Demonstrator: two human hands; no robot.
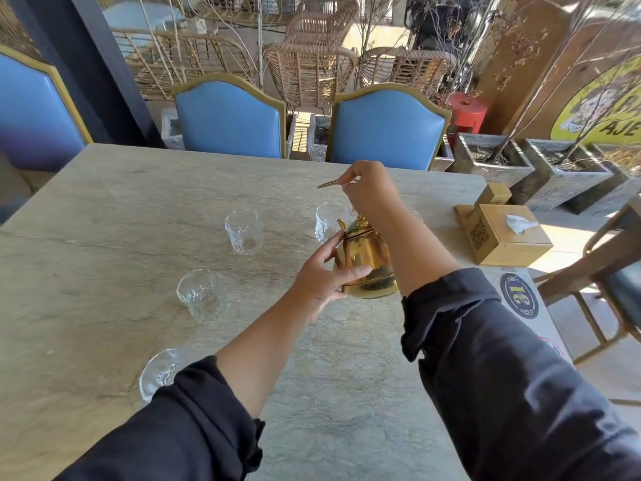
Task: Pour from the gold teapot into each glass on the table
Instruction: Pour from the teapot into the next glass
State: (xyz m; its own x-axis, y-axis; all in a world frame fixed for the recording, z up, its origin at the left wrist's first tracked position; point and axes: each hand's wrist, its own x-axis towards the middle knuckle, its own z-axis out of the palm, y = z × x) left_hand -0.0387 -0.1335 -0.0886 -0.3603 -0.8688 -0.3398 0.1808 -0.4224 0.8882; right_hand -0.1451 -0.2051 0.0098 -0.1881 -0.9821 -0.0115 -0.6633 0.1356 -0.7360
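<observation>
Gold teapot (367, 262) stands toward the table's (104, 210) right edge, its spout aimed at the far edge, where the nearest glass (329, 220) sits just beyond it. The left hand (322, 276) has its grip clamped around the pot's near-left side. The right hand (367, 192), directly above, pinches a thin gold utensil (329, 184). Three more glasses (242, 230) line up toward the near-left corner, so pouring likely starts straight ahead.
</observation>
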